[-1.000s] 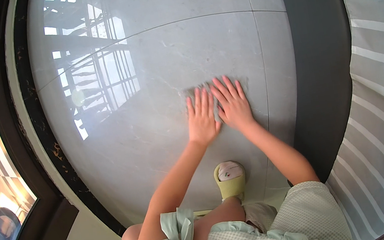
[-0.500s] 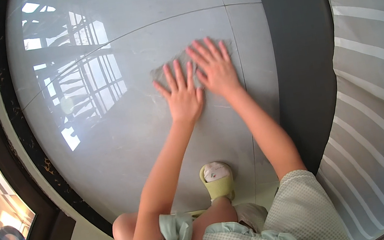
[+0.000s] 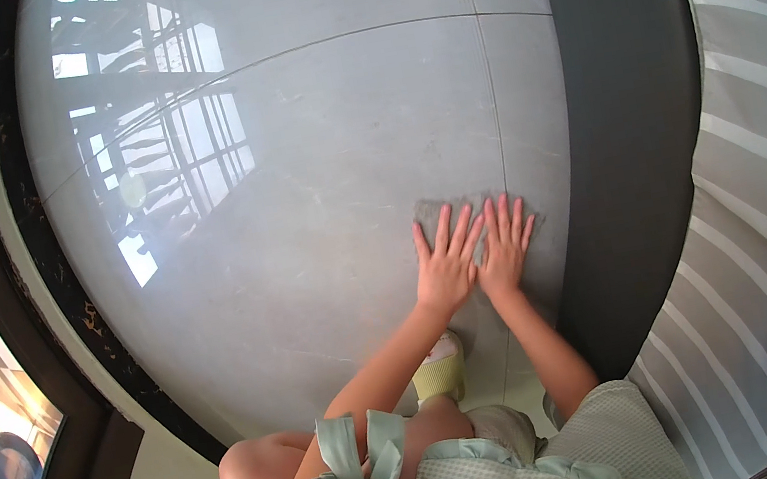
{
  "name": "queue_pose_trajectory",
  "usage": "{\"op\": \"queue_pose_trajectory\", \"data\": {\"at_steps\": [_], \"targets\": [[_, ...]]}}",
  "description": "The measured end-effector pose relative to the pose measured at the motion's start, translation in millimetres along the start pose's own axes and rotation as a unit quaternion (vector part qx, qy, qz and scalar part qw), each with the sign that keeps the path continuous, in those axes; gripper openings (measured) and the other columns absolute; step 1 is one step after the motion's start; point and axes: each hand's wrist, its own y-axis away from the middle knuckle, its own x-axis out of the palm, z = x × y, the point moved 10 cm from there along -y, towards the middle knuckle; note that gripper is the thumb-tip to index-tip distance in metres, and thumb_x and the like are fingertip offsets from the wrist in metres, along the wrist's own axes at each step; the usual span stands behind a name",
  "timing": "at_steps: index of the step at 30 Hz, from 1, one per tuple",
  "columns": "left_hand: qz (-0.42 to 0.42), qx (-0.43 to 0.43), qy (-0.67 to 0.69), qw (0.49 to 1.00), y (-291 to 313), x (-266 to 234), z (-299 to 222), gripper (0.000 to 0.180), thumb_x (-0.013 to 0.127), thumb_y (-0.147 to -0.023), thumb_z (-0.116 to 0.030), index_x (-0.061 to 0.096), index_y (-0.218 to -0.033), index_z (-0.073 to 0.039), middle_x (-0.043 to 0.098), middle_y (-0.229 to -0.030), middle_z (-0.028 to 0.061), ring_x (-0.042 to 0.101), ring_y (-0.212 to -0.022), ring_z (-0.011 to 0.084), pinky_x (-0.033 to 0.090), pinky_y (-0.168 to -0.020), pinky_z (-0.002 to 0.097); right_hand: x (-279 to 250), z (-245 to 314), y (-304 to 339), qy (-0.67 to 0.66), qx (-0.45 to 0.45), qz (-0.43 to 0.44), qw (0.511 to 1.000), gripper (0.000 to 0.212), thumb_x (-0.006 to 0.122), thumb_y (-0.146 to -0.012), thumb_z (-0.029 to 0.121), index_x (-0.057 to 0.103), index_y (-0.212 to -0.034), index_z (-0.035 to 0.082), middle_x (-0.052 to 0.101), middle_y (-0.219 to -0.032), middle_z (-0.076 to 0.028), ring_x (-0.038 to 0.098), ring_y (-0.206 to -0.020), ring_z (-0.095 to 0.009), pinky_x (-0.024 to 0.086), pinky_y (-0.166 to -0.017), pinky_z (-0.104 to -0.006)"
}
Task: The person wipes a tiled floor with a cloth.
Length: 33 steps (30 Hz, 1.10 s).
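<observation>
Both my hands press flat on a thin grey cloth [image 3: 426, 210] spread on the glossy grey tile floor [image 3: 314, 129]. My left hand [image 3: 448, 264] lies on the cloth's left part, its fingers spread and pointing away from me. Close beside it on the right, my right hand [image 3: 503, 250] rests with fingers stretched out over the cloth. Most of the cloth is hidden under the palms; its edges show past the fingertips. Neither hand grips anything.
Along the right runs a dark grey bed base or panel [image 3: 629, 97], with a grey-and-white striped cover [image 3: 764, 206] beyond it. A black border strip [image 3: 74, 301] and dark frame stand at left. My foot in a yellow-green slipper [image 3: 440, 377] is just below my hands.
My two hands and the cloth have slid toward me and to the right across the floor. The hands are closer together, and my left forearm now crosses over part of the slipper.
</observation>
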Motion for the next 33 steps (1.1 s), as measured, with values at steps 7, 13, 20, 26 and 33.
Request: {"op": "queue_pose_trajectory", "data": {"at_steps": [7, 13, 20, 26, 33], "targets": [[-0.032, 0.037, 0.06, 0.997, -14, -32, 49, 0.069, 0.048, -0.087, -0.029, 0.026, -0.148, -0.005, 0.023, -0.155, 0.0102, 0.018, -0.144, 0.0266, 0.014, -0.117, 0.0441, -9, 53, -62, 0.012, -0.117, 0.017, 0.993, 0.057, 0.048, -0.089, 0.022, 0.037, -0.145, 0.016, 0.029, -0.153, -0.007, 0.022, -0.142, -0.033, 0.011, -0.114, -0.0554], [-0.135, -0.064, 0.003, 0.989, -31, -108, 155, 0.067, 0.044, -0.087, -0.024, 0.024, -0.148, -0.003, 0.023, -0.154, 0.0134, 0.018, -0.144, 0.0278, 0.014, -0.117, 0.0451, -8, 169, -129, -0.007, -0.138, -0.071, 0.988, 0.054, 0.045, -0.093, 0.026, 0.035, -0.146, 0.019, 0.03, -0.153, -0.004, 0.024, -0.141, -0.031, 0.014, -0.114, -0.0543], [-0.203, -0.405, 0.104, 0.885, 208, -20, 197, 0.068, 0.041, -0.086, -0.019, 0.021, -0.147, 0.003, 0.018, -0.154, 0.0207, 0.011, -0.145, 0.0364, 0.008, -0.116, 0.0521, 71, 300, 54, -0.033, -0.426, 0.119, 0.896, 0.055, 0.045, -0.093, 0.027, 0.035, -0.146, 0.02, 0.03, -0.153, -0.001, 0.024, -0.142, -0.023, 0.016, -0.115, -0.0504], [-0.198, -0.51, 0.116, 0.829, 318, 51, 164, 0.071, 0.043, -0.084, -0.021, 0.022, -0.146, 0.005, 0.019, -0.154, 0.022, 0.012, -0.144, 0.0391, 0.009, -0.115, 0.0535, 89, 314, 171, -0.019, -0.583, 0.159, 0.796, 0.058, 0.05, -0.089, 0.027, 0.037, -0.145, 0.02, 0.032, -0.152, 0.0, 0.026, -0.141, -0.021, 0.017, -0.115, -0.0484], [-0.206, -0.394, 0.093, 0.891, 256, -33, 232, 0.071, 0.048, -0.084, -0.021, 0.023, -0.147, 0.002, 0.021, -0.153, 0.0202, 0.015, -0.143, 0.0364, 0.013, -0.115, 0.0529, 77, 371, 64, -0.054, -0.544, 0.13, 0.827, 0.058, 0.051, -0.088, 0.023, 0.037, -0.145, 0.02, 0.035, -0.15, -0.001, 0.027, -0.14, -0.023, 0.018, -0.115, -0.0502]]}}
